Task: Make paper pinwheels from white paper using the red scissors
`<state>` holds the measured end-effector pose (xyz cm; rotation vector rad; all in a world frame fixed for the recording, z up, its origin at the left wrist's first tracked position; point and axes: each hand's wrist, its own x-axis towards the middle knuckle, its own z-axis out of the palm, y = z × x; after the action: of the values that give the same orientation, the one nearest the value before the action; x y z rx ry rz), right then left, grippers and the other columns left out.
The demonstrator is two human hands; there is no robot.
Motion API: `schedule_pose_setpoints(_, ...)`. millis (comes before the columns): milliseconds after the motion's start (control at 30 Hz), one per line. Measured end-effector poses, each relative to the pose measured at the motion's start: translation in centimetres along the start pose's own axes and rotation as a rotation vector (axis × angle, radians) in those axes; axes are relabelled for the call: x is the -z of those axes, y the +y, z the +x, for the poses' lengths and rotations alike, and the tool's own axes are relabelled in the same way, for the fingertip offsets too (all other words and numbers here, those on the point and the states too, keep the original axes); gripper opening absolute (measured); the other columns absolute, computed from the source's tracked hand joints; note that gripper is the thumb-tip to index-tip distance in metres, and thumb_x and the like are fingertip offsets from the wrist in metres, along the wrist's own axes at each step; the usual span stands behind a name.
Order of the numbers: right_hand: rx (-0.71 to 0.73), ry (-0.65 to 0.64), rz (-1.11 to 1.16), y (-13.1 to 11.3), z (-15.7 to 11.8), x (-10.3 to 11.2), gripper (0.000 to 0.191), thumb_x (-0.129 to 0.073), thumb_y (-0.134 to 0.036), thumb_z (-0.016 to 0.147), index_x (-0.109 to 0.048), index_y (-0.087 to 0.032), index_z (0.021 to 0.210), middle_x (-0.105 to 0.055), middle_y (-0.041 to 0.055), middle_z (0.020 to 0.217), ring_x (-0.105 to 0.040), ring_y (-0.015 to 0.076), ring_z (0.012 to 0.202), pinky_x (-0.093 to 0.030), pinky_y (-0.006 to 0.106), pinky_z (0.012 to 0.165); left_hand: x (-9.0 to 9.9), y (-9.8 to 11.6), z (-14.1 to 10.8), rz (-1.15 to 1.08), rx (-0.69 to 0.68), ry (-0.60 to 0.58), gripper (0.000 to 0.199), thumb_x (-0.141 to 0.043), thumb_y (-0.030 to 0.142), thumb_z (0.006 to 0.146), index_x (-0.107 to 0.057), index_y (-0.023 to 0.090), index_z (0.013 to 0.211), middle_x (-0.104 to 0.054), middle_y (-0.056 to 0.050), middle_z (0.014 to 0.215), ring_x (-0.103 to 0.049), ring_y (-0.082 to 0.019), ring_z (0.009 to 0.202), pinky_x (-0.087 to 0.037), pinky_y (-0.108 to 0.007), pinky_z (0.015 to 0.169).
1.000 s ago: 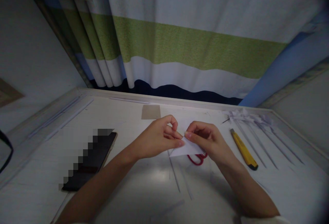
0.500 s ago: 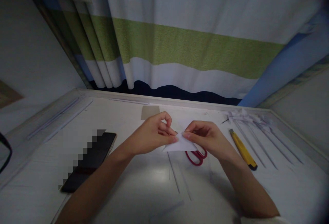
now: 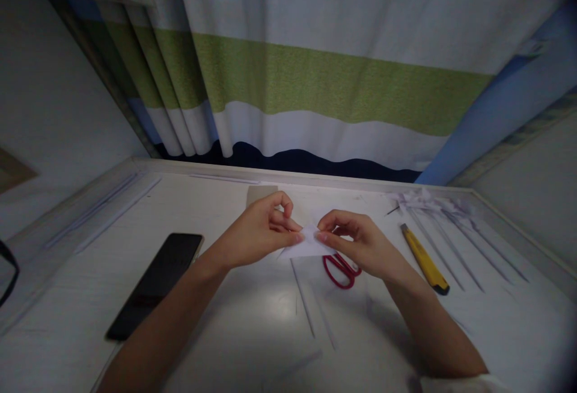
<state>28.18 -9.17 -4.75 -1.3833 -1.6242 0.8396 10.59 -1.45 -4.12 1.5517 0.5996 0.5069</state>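
Observation:
A small white piece of paper [image 3: 309, 245], roughly triangular, is pinched between my two hands above the white table. My left hand [image 3: 259, 231] grips its left side between thumb and fingers. On the right side, my right hand [image 3: 358, 238] pinches it near the upper corner. Red-handled scissors [image 3: 339, 271] lie just below my right hand, their blades hidden. Beneath the paper, a thin stick-like strip [image 3: 303, 300] rests on the table.
A black phone [image 3: 155, 285] lies by my left forearm. Right of my right hand are a yellow cutter [image 3: 424, 259] and several thin rolled sticks with crumpled white paper [image 3: 435, 205]. A beige square [image 3: 261, 192] sits behind my left hand. A striped curtain [image 3: 315, 80] hangs behind the table.
Both hands and the paper have shifted slightly left in view. The fingertips sit a little further apart on the paper, and more of its middle shows between them.

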Motion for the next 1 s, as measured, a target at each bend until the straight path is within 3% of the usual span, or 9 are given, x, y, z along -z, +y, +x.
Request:
schedule_pose_setpoints(233,0.081,0.053,-0.147,-0.4,-0.3,-0.5,0.008,-0.052,-0.021,0.079,-0.052,-0.018,0.072,-0.052,-0.0026,0.061,-0.048,0.0101,0.056,-0.035,0.020,0.047,0.1,0.3,-0.2,-0.007,-0.014,0.000,0.031,-0.064,0.015,0.064,-0.035,0.020,0.074,-0.066,0.002,0.067,-0.057,-0.008,0.052,-0.040,-0.016,0.047)
schedule_pose_setpoints(467,0.053,-0.018,-0.179,-0.2,-0.3,0.2,0.006,-0.054,-0.024,0.078,-0.055,-0.018,0.077,-0.056,-0.0012,0.066,-0.051,0.0112,0.061,-0.039,0.021,0.054,0.6,0.2,-0.1,-0.005,-0.025,0.032,0.031,-0.064,0.013,0.065,-0.035,0.020,0.073,-0.067,0.002,0.068,-0.059,-0.010,0.055,-0.041,-0.017,0.049)
schedule_pose_setpoints(767,0.062,-0.036,-0.308,-0.7,-0.5,-0.2,0.005,-0.048,-0.021,0.082,-0.050,-0.019,0.078,-0.050,-0.0031,0.063,-0.045,0.0103,0.057,-0.033,0.021,0.051,0.8,0.8,-0.2,-0.013,-0.004,0.030,0.031,-0.064,0.012,0.063,-0.035,0.020,0.071,-0.067,0.002,0.064,-0.058,-0.009,0.051,-0.039,-0.016,0.046)
schedule_pose_setpoints(1000,0.025,-0.070,-0.257,-0.5,-0.5,-0.1,0.007,-0.043,-0.024,0.084,-0.048,-0.020,0.082,-0.042,-0.0057,0.056,-0.038,0.0090,0.049,-0.029,0.021,0.046,0.8,1.1,-0.2,-0.024,0.003,0.050,0.031,-0.064,0.012,0.062,-0.035,0.019,0.069,-0.066,0.001,0.062,-0.058,-0.010,0.051,-0.039,-0.017,0.045)
